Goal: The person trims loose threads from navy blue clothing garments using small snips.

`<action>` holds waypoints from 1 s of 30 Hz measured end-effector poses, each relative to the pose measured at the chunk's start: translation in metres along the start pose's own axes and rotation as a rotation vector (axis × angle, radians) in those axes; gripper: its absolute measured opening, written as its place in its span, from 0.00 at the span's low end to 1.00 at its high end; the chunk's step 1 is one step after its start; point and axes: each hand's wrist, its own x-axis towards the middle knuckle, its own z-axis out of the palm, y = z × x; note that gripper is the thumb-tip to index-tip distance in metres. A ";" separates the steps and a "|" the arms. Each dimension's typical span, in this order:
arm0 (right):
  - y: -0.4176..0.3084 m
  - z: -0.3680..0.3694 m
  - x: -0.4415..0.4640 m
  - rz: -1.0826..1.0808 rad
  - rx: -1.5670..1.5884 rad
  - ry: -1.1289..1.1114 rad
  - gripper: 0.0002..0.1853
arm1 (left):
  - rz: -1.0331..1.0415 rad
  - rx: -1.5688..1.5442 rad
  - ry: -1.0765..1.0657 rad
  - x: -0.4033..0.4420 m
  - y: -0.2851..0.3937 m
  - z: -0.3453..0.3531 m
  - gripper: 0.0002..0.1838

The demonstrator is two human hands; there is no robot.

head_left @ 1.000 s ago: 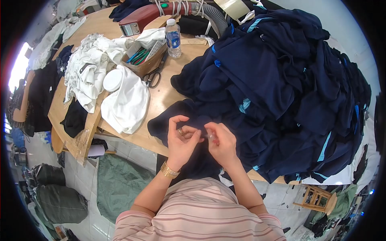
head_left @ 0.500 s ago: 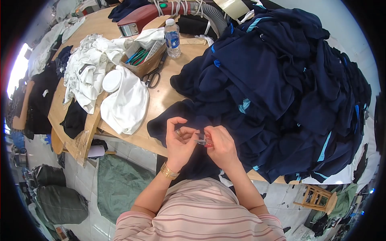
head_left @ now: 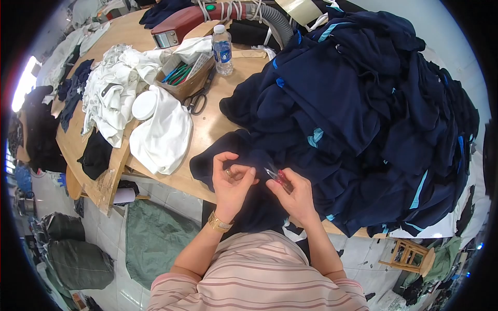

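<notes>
Writing: bottle has a blue label with white marks, too small to read. Dark patch on the white garments may be a label; no text legible. Red tool has a green button, no readable brand.

Diff vs last frame: snips were lying nearly level with tips at the left fingers. Now they're clear of them, tips up and to the left, and the right hand has moved a bit to the right and opened a gap between the hands. Left hand hardly changed. Far-left person has shifted, and more navy cloth shows at the table's left edge.

Hands: right hand is closed around the red-handled snips. Left hand has index curled up, thumb close to the other fingers; can't tell if it pinches anything. Both are over the near edge of the navy garment pile, which fills the right side of the table.

Around: scissors on the table beside the box of pens or tools, bottle just right of the box. White round lid sits on white cloth, left of the pile.
</notes>
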 end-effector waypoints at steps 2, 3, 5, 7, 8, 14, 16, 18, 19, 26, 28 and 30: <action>0.002 0.001 -0.001 -0.008 -0.023 -0.013 0.15 | 0.011 0.006 -0.001 0.000 0.000 0.001 0.23; 0.002 0.002 0.000 -0.013 -0.034 -0.020 0.15 | 0.019 0.013 -0.001 0.000 -0.001 0.001 0.23; 0.002 0.002 0.000 0.026 -0.011 -0.054 0.16 | 0.028 0.024 -0.002 -0.002 0.000 0.001 0.23; 0.002 0.002 0.002 0.038 -0.004 -0.070 0.19 | 0.030 0.029 -0.010 -0.002 0.000 0.002 0.23; 0.003 0.003 0.002 0.031 -0.008 -0.069 0.21 | 0.039 0.036 -0.012 -0.003 0.000 0.002 0.24; -0.008 -0.003 0.008 0.035 -0.064 -0.097 0.20 | 0.080 0.137 -0.026 -0.005 -0.003 0.001 0.24; -0.013 -0.005 0.009 0.017 -0.096 -0.084 0.18 | 0.097 0.191 -0.021 -0.006 -0.002 0.002 0.24; -0.016 -0.006 0.010 -0.028 -0.138 -0.052 0.17 | 0.101 0.215 -0.016 -0.007 -0.002 0.001 0.24; -0.015 -0.007 0.010 -0.015 -0.121 -0.054 0.17 | 0.104 0.227 -0.014 -0.007 -0.002 0.001 0.24; 0.012 0.000 0.008 0.103 0.286 0.072 0.13 | -0.036 0.009 0.031 -0.001 0.004 -0.001 0.23; 0.005 0.007 0.008 0.115 0.371 0.130 0.08 | -0.054 -0.025 0.030 -0.001 0.001 -0.003 0.23; -0.010 0.013 0.008 0.126 0.425 0.176 0.06 | -0.052 -0.008 0.029 -0.002 0.001 0.000 0.23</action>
